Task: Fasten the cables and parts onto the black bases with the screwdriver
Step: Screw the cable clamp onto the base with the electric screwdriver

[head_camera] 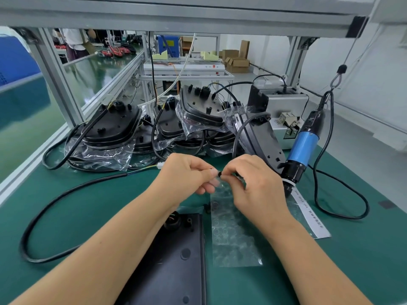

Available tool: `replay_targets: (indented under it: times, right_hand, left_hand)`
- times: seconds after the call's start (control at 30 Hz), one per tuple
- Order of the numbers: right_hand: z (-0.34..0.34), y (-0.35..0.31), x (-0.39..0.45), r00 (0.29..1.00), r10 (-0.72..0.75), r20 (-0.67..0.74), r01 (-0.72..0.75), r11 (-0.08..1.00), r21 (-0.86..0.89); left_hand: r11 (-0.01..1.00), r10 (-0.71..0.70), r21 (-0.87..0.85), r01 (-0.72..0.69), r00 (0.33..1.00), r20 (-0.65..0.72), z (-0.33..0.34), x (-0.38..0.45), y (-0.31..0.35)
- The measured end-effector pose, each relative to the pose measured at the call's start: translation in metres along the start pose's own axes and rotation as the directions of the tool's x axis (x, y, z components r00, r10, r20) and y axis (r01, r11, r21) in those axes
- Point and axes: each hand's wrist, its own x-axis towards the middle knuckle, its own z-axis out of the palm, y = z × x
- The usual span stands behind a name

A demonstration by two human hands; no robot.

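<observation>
Two bare hands meet at the middle of my view, above a green mat-covered tabletop (66, 216). My left hand (185, 172) and my right hand (248, 179) are both narrowly pinched, fingertips together, on one small black ring-like part (218, 173) held between them; it is too small to say exactly what it is. Just below the hands lies a clear plastic bag of small rings (233, 234), resting on the tabletop beside a white printed paper strip (308, 214).

The flat rectangular black plastic base (174, 260) lies directly beneath my left forearm, near me, its long axis running away from me towards the hands. Its round socket end (172, 221) points at the hands and sits slightly left of and below the pinched part, so my left hand is the nearer one. I judge the coming move to be a short drop down and left onto that socket end.

A thick black cable (55, 203) loops across the tabletop at the left. The blue-and-black electric screwdriver (302, 148) hangs by a hook, just right of my right hand and not touching it. A heap of bagged black bases with cables (114, 128) sits behind, well apart.
</observation>
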Motion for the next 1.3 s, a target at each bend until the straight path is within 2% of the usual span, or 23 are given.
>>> replay_targets:
  times: [0.2,0.4,0.57,0.77,0.93,1.07,1.17,1.3]
  right_hand:
    - [-0.0008,0.0024,-0.0015,0.987,0.133,0.093,-0.141,0.986,0.087]
    - [-0.002,0.0018,0.0007,0.994,0.033,0.104,-0.03,0.999,-0.033]
    - [-0.0024,0.0006,0.0008,1.0,-0.011,0.028,0.013,0.997,-0.073]
    - [-0.002,0.0006,0.0011,0.998,-0.025,0.05,0.027,0.998,-0.05]
    - [-0.0024,0.0035,-0.001,0.983,0.152,0.107,-0.164,0.98,0.116]
    - [-0.0014,0.0065,-0.0009,0.978,0.149,0.144,-0.166,0.98,0.109]
    - [-0.0008,0.0065,-0.0009,0.972,0.188,0.144,-0.211,0.962,0.17]
    - [-0.0005,0.0042,0.0001,0.956,0.242,0.164,-0.279,0.922,0.269]
  left_hand:
    - [0.999,0.023,0.039,-0.023,1.0,-0.005,-0.0013,-0.0017,0.0025]
    - [0.984,0.047,0.17,-0.045,0.999,-0.008,0.0004,-0.0016,0.0043]
    - [0.992,-0.032,0.124,0.033,0.999,-0.015,0.0014,0.0005,0.0059]
    - [0.995,-0.069,0.069,0.07,0.998,-0.009,0.0013,0.0028,0.0066]
    - [0.997,-0.024,0.076,0.023,1.0,0.008,0.0009,0.0009,0.0063]
    - [1.0,0.014,-0.014,-0.013,0.999,0.052,-0.0003,-0.0015,0.0044]
    - [0.997,0.026,-0.081,-0.019,0.996,0.085,-0.0036,-0.0029,0.0018]
    - [0.982,0.171,0.08,-0.173,0.985,0.036,-0.003,-0.0063,-0.0014]
